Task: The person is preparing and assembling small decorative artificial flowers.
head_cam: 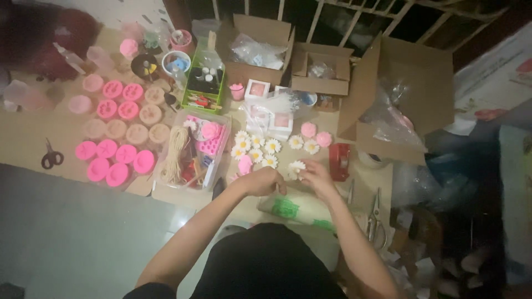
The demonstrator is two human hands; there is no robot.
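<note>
Hands: right [317, 176] pinching daisy [297, 166]; left [265, 180] curled beside.

Pink round moulds [113, 158] far left — black scissors [51, 159], open cardboard boxes [318, 69].

Place: my home craft corner on the floor | signs: pink moulds [115, 160], daisy pieces [256, 147], open cardboard boxes [323, 69], scissors [51, 159], tray of string and tools [191, 149] around me.
</note>
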